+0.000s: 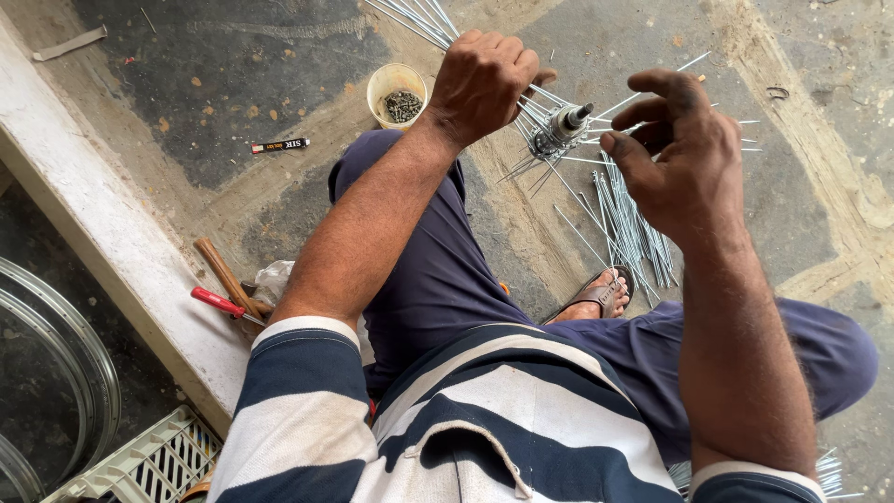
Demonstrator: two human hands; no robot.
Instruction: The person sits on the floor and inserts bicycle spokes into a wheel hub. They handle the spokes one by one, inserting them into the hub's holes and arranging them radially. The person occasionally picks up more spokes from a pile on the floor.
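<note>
Left hand (pixel 481 82) fingers closed around spokes at wheel hub (pixel 562 124); right hand (pixel 684 158) fingers open, empty beside it. Keep hub steady, spokes untangled.

1 wheel hub (pixel 557 128), 1 plastic cup (pixel 396 86), 1 red-handled screwdriver (pixel 220 303), 1 wooden handle (pixel 223 277), 2 hands, countless spokes (pixel 629 230)

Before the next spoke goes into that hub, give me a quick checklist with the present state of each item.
1. Hub held: ok, left hand closes its grip on the spokes at the hub.
2. Right hand free: ok, fingers open beside the hub, holding nothing visible.
3. Loose spokes near: ok, a pile lies on the floor under the right hand.
4. Cup of small parts near: ok, upright beside the left hand.
5. Open hole in the hub flange: cannot tell, too small to see.
</note>
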